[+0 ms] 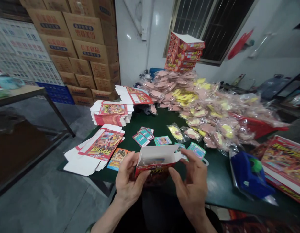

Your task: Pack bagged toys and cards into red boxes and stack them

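Note:
Between my two hands is a small red printed cardboard box, its white top flap raised and its mouth facing me; something flat shows dimly inside. My left hand grips the box's left end, thumb on the front panel. At the opposite end, my right hand has its thumb on the front edge and its fingers by the white side flap. Just beyond the box lie teal cards, a green card and more green cards. An orange and blue packet lies beside my left hand.
Flattened red boxes and a stack of them lie left on the green table. Bagged pink and yellow pieces are heaped behind. A blue tape dispenser stands right, near a large red box. Cartons line the wall.

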Motion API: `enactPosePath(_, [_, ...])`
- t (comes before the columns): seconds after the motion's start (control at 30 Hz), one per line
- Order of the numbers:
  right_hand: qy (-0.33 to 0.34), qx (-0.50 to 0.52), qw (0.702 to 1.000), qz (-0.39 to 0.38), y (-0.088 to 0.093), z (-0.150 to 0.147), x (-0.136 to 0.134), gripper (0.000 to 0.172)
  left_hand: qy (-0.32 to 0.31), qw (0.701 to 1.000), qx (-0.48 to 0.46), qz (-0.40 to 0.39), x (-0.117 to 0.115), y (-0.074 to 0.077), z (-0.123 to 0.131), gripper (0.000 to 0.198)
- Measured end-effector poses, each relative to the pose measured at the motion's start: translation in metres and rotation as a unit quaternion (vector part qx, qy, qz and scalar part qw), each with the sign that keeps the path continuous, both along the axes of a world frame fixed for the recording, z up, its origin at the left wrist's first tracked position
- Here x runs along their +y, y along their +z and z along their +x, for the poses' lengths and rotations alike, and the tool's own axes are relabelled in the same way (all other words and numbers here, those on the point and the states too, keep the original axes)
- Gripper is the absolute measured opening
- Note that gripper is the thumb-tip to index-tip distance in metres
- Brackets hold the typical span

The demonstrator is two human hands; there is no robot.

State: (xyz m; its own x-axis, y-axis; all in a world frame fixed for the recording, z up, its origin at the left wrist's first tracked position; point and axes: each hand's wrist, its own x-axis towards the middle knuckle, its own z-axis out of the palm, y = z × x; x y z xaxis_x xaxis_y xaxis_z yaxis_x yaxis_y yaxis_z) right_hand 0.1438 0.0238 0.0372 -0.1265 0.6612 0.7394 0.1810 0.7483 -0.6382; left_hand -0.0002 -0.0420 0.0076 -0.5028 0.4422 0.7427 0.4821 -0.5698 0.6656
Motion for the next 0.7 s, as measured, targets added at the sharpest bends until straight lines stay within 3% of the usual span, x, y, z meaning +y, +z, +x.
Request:
enactPosePath(0.1, [0.053, 0.048, 0.991, -0.111, -0.015, -0.003, 0.001, 0.043, 0.047, 0.996, 0.078, 0.016, 0.012, 0.0, -0.002, 0.053])
enactPosePath(0.17, [0.046, 0.056, 0.994, -0.076, -0.021, -0.005, 0.004, 0.044, 0.042, 0.991, 0.124, 0.006, 0.016, 0.003, -0.006, 0.042])
enactPosePath(0.3, [0.03, 0.0, 0.999, 0.023, -0.027, 0.003, 0.014, 0.047, -0.043, 0.99, 0.127, -0.051, 0.011, 0.018, -0.015, 0.022])
enactPosePath(0.5, [0.057, -0.07, 0.989, 0.117, -0.01, 0.025, 0.024, 0.03, -0.108, 0.987, -0.014, -0.12, 0.014, 0.029, -0.009, 0.017])
enactPosePath(0.57, [0.06, -0.064, 0.991, 0.102, -0.003, 0.028, 0.022, 0.024, -0.14, 0.977, -0.123, -0.102, 0.019, 0.028, -0.003, 0.011])
enactPosePath(0.63, [0.067, -0.037, 0.995, 0.063, 0.002, 0.028, 0.019, 0.021, -0.186, 0.952, -0.229, -0.078, 0.022, 0.029, 0.001, 0.022])
enactPosePath(0.7, [0.074, 0.007, 0.997, 0.012, 0.004, 0.026, 0.014, 0.022, -0.239, 0.93, -0.264, -0.086, 0.022, 0.033, 0.002, 0.032])
